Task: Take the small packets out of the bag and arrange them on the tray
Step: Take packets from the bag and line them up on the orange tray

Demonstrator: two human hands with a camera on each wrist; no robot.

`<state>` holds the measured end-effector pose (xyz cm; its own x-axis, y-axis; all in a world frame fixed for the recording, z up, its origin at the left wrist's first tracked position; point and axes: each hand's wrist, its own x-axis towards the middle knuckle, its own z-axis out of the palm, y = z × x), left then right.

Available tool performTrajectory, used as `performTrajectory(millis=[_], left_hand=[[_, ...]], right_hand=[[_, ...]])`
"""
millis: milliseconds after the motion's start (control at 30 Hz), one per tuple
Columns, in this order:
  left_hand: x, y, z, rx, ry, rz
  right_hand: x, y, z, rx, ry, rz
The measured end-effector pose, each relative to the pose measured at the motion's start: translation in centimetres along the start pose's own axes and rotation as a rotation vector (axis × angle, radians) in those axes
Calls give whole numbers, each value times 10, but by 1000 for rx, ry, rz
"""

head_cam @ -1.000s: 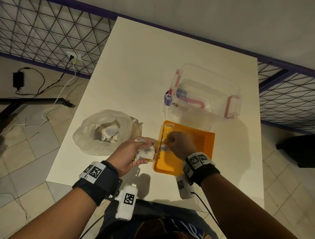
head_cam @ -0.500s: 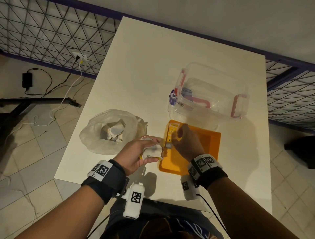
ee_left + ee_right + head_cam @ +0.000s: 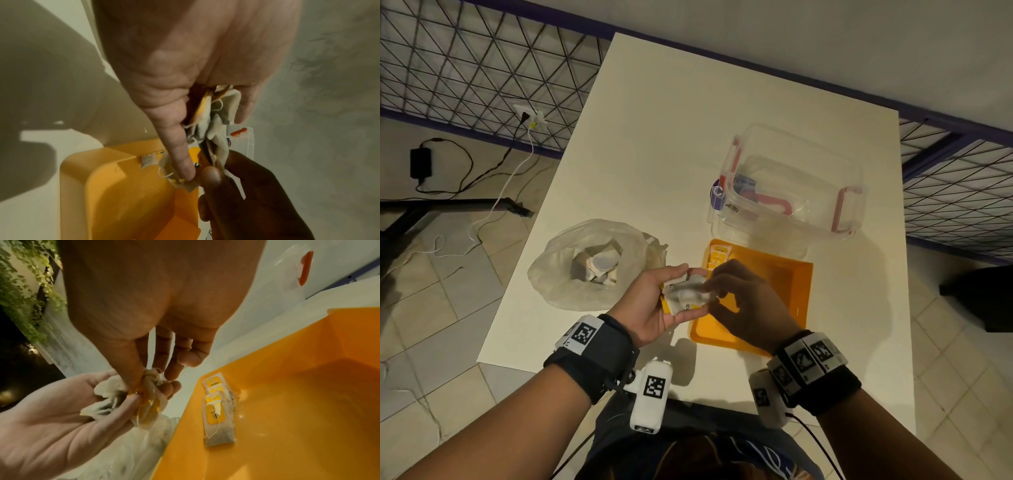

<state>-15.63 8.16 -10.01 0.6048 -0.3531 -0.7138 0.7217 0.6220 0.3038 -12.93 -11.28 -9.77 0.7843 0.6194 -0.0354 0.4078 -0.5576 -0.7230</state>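
My left hand (image 3: pixel 654 305) hovers palm-up at the left edge of the orange tray (image 3: pixel 796 284) and grips a bunch of small tea-bag packets (image 3: pixel 686 294) with yellow tags. My right hand (image 3: pixel 736 291) reaches across and pinches one packet (image 3: pixel 151 382) of that bunch between thumb and fingertips. Several packets (image 3: pixel 218 410) lie in an overlapping row along the tray's far left side. The translucent plastic bag (image 3: pixel 589 263) sits on the table left of the hands, with more packets inside.
A clear plastic container (image 3: pixel 798 185) with red clips stands just behind the tray. The white table (image 3: pixel 722 113) ends close to my body. Beyond its left edge lie floor tiles, cables and a wire fence.
My right hand has left the row of packets in the tray and come back to the bunch in my left hand, where it now pinches a packet. The left hand has barely shifted.
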Motion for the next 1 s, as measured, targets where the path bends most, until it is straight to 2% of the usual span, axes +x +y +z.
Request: performTrajectory(millis=[233, 400, 600, 667, 833, 1000], left_hand=[[-1, -3, -5, 43, -9, 29], [-3, -3, -7, 92, -21, 38], [-4, -3, -11, 105, 11, 70], [-4, -4, -12, 126, 13, 77], [-6, -6, -14, 169, 32, 77], [-7, -8, -18, 191, 45, 82]], right_hand=[[5, -5, -8, 177, 69, 48], [9, -15, -16, 268, 87, 254], [18, -22, -30, 383, 121, 405], [19, -19, -34, 340, 133, 426], [15, -5, -39, 90, 165, 351], [17, -1, -40, -37, 108, 372]])
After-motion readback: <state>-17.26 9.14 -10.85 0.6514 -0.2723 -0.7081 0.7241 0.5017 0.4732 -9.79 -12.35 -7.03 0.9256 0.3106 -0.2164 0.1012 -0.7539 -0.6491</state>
